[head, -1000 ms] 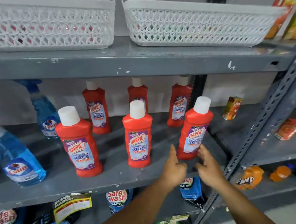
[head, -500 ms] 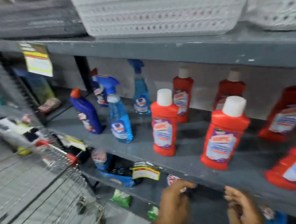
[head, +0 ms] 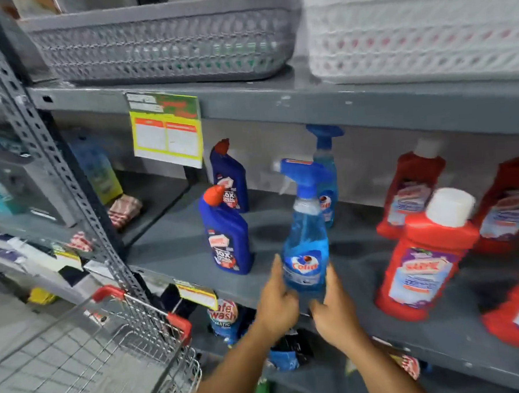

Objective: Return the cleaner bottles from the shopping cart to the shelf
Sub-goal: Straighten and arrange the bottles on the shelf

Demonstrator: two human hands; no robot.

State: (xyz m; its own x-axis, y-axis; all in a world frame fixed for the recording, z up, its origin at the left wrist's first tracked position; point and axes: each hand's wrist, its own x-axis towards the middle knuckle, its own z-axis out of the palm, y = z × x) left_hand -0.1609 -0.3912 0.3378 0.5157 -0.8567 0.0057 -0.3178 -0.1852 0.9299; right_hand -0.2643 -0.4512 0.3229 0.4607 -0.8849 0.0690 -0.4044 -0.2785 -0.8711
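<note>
Nearest me, the wire shopping cart (head: 89,355) sits low on my left, its basket looking bare in the part I can see. Just past it my two hands flank the base of the blue spray bottle (head: 306,248), which stands upright near the front edge of the middle shelf (head: 361,269). My left hand (head: 277,303) is loosely open with its fingers along the bottle's left side; my right hand (head: 333,309) is likewise open, its fingers by the right side. With the blur I cannot tell whether either is actually pressing the bottle.

To do this well I would steady the base with both hands, nudge it back from the lip, and keep the trigger facing out. Beside it stand a dark blue bottle (head: 227,237) to the left and a red bottle (head: 420,254) to the right. Farther back is a second spray bottle (head: 326,174), which gives me the row to line up with.
</note>
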